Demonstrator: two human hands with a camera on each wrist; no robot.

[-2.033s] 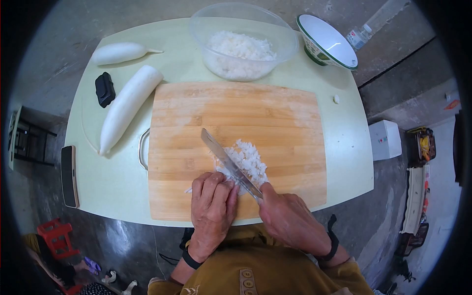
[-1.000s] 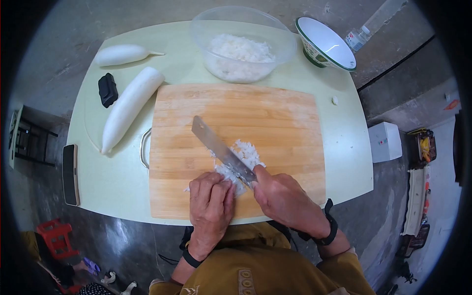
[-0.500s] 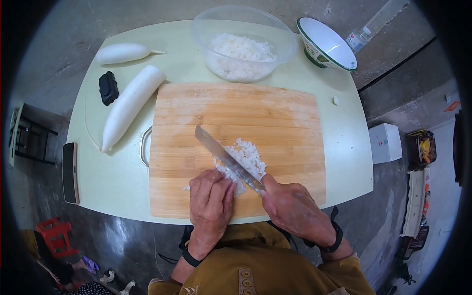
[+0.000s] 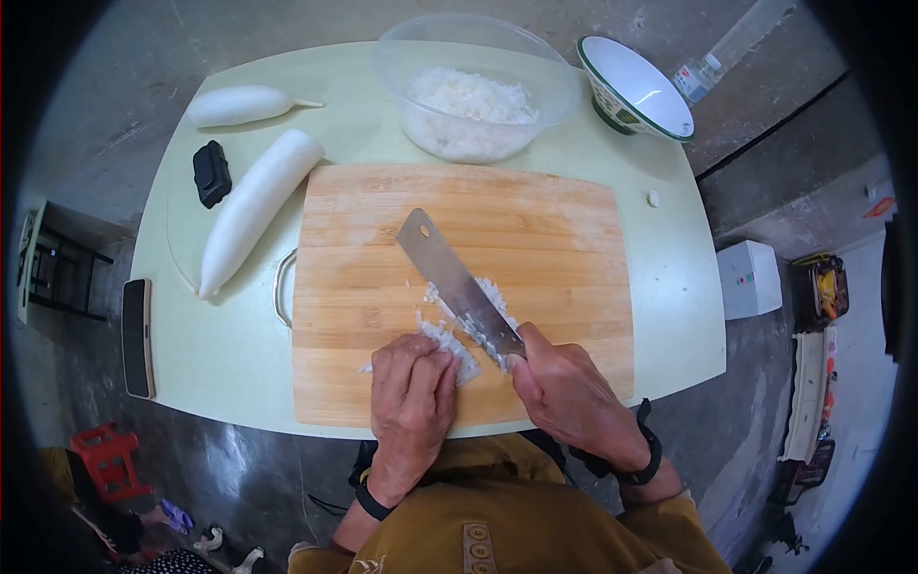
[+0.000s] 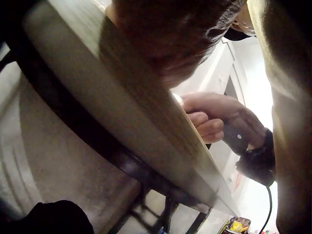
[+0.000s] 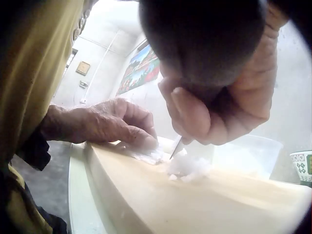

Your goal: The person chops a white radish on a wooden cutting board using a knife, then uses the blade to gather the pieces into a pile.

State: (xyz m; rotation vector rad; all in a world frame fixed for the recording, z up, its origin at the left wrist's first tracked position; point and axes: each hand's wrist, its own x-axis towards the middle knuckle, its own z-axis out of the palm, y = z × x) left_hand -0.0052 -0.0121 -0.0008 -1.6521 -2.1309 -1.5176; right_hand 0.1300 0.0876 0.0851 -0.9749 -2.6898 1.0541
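A bare grey concrete floor [image 4: 239, 478] surrounds a pale green table [image 4: 674, 287] with bowed edges, and a red plastic stool [image 4: 110, 464] stands on it at the lower left. On the table lies a rectangular light-brown wooden cutting board [image 4: 555, 239], with a curved metal handle [image 4: 280, 287] at its left side. The right hand [image 4: 574, 397] is wrapped round the grip of a broad metal knife [image 4: 445, 273], whose blade slants up and left over the board, its far end pierced by a hole and bits of white clinging to its lower part. Whether the edge touches the wood is hard to tell. The left hand [image 4: 413, 392] has its fingers bent over a small heap of finely cut white pieces [image 4: 449, 346], holding them against the board near its front edge; more pieces lie beyond the blade, partly hidden by it. Behind the board, a round clear plastic bowl [image 4: 555, 105] contains a mound of white shreds [image 4: 469, 96]. To its right is a white bowl with a green rim [image 4: 636, 86]. Left of the board, a long, thick white radish [image 4: 258, 210] lies at a slant, with a small black case [image 4: 210, 174] just beside it, a smaller tapered white radish [image 4: 244, 105] farther back, and a dark-screened phone [image 4: 138, 340] at the table's left edge.
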